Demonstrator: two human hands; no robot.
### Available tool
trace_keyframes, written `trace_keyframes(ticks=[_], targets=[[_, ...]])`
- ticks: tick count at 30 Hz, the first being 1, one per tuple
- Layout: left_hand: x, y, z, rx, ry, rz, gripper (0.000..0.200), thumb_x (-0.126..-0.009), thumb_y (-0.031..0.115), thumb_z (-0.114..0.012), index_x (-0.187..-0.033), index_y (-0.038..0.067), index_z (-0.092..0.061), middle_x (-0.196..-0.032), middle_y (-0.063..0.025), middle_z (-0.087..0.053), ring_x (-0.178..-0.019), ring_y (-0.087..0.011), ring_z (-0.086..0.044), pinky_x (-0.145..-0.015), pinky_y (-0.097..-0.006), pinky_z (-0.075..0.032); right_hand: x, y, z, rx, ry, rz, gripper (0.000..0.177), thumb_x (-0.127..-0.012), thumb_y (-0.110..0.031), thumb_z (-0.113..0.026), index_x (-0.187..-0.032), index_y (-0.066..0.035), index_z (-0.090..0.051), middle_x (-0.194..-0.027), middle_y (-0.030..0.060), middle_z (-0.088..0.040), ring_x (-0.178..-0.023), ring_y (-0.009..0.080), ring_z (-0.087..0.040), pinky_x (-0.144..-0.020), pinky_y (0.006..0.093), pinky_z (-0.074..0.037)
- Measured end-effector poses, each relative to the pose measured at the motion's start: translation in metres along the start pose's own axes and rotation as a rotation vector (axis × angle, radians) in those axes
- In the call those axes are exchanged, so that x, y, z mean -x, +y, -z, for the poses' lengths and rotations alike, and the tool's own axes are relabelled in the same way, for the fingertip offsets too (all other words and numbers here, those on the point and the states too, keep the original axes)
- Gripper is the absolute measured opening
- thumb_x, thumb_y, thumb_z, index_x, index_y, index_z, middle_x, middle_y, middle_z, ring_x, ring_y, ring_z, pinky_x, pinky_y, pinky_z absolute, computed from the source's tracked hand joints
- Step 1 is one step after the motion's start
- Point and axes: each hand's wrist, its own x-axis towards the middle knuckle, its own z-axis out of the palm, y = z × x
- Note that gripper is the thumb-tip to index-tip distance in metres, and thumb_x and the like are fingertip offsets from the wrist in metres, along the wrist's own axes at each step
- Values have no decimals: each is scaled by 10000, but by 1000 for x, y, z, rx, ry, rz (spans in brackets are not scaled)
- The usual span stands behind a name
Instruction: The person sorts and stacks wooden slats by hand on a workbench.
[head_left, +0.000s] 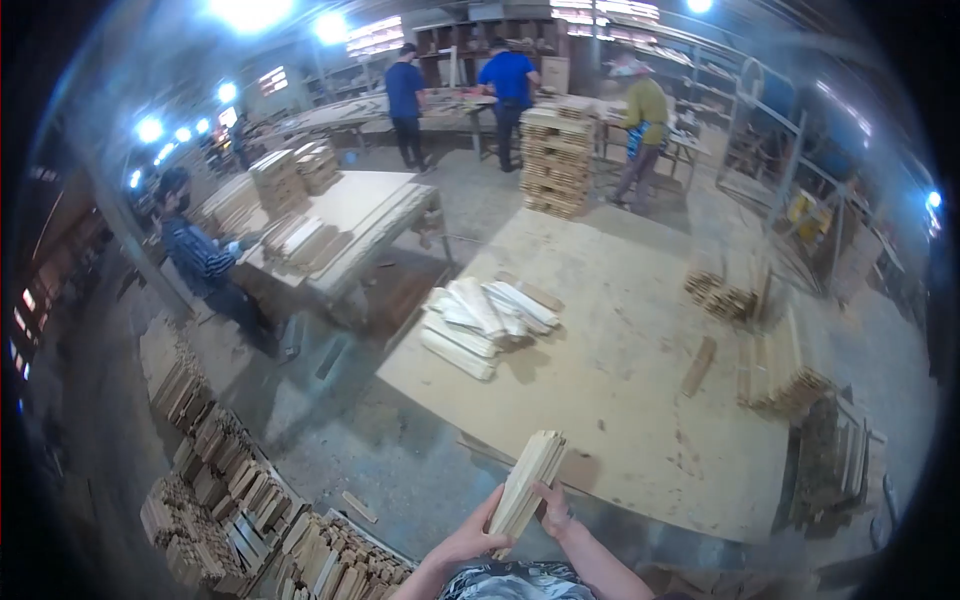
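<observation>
A bundle of pale wooden slats (527, 487) stands tilted between my two hands, close to my body at the table's near edge. My left hand (477, 528) is closed around its lower left side. On the right side, my right hand (552, 508) grips the same bundle a little higher up. Beyond it, a loose pile of lighter wooden slats (485, 318) lies on the large wooden table (610, 410). Parts of my fingers are hidden behind the bundle.
Stacked slats (780, 370) and a single slat (699, 366) lie on the table's right side. A tall slat stack (556, 165) rises at the far end. Many slats (240, 490) are piled at lower left. A person (205, 250) stands at another table (375, 200); others are farther back.
</observation>
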Motion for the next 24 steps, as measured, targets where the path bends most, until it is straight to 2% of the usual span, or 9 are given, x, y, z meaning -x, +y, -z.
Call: trace_keyframes(ticks=[2,6,10,13,15,16,17,21,24], targets=[[17,10,56,-16,62,-19,1117,-735,198,-779,-1628,71,-120,-1603,-201,-285,-1475,-278,-304,-1181,-388,-298,-34,16,-59,83,-18,52,680,-826,-176,-805,-1391,-81,-439,-1272,137,-616,-1187,250,-605,-1047,396,-476],[45,26,167,-186,207,-98,1097,-725,183,-781,-1623,69,-162,-1586,-194,-304,-1458,-299,-329,-1171,-399,-317,-98,41,-176,126,-101,115,698,-798,-180,-774,-1398,-75,-433,-1290,148,-611,-1198,250,-592,-1050,400,-469],[62,47,247,-204,302,-238,1027,-733,146,-760,-1607,53,-228,-1557,-184,-346,-1444,-301,-345,-1171,-415,-317,-149,62,-250,119,-91,150,712,-782,-191,-768,-1396,-39,-441,-1296,154,-607,-1190,250,-588,-1048,404,-468],[52,18,302,-130,444,-441,875,-903,388,-679,-1594,53,-259,-1571,-189,-340,-1463,-301,-321,-1197,-423,-269,-188,72,-290,111,-31,244,736,-773,-191,-768,-1408,-20,-438,-1320,161,-595,-1201,253,-584,-1058,402,-461],[35,22,311,405,652,-488,865,-961,592,-481,-1589,41,-256,-1582,-195,-333,-1468,-309,-316,-1211,-434,-232,-219,83,-310,144,-2,334,772,-765,-195,-774,-1430,-16,-425,-1351,171,-579,-1227,259,-573,-1077,400,-448],[25,33,312,675,749,-507,897,-990,694,-383,-1586,35,-254,-1587,-197,-329,-1470,-313,-314,-1219,-439,-214,-233,84,-322,173,-57,372,807,-758,-192,-783,-1448,-14,-404,-1367,178,-567,-1241,266,-564,-1085,404,-442],[16,48,324,718,745,-464,1101,-900,863,-154,-1592,9,-202,-1622,-203,-283,-1494,-314,-280,-1231,-440,-171,-248,84,-336,199,-113,412,842,-752,-190,-792,-1466,-12,-382,-1382,184,-554,-1256,273,-555,-1094,408,-435],[-19,72,382,794,799,-504,1087,-921,841,-194,-1598,-8,-152,-1643,-201,-249,-1517,-311,-241,-1231,-438,-176,-314,102,-366,230,-268,526,965,-726,-167,-823,-1519,-12,-296,-1433,207,-509,-1299,304,-524,-1120,430,-417],[-42,96,429,744,788,-504,1090,-922,840,-189,-1599,-12,-135,-1653,-193,-231,-1524,-312,-226,-1232,-436,-175,-367,104,-388,232,-350,508,993,-720,-158,-832,-1527,-16,-270,-1445,213,-495,-1320,315,-507,-1129,445,-409]])
